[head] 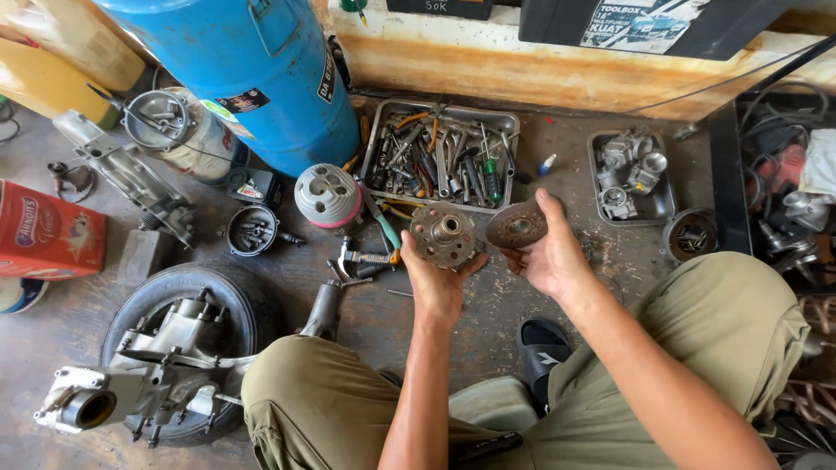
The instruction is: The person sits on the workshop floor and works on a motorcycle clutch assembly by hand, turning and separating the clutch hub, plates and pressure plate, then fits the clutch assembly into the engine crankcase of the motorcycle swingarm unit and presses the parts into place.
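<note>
My left hand holds up a round, rusty metal hub with several holes and a raised centre boss, resting on my fingertips. My right hand grips a flat, round, dark disc by its edge, right beside the hub. Both parts hang above the stained concrete floor, just in front of a metal tray of hand tools. My knees in olive trousers frame the lower part of the view.
A blue gas cylinder stands at the back left. A small tray of carburettor parts lies right. An engine casing rests on a tyre at lower left. A round grey cylinder head, pliers, and a red tin lie around.
</note>
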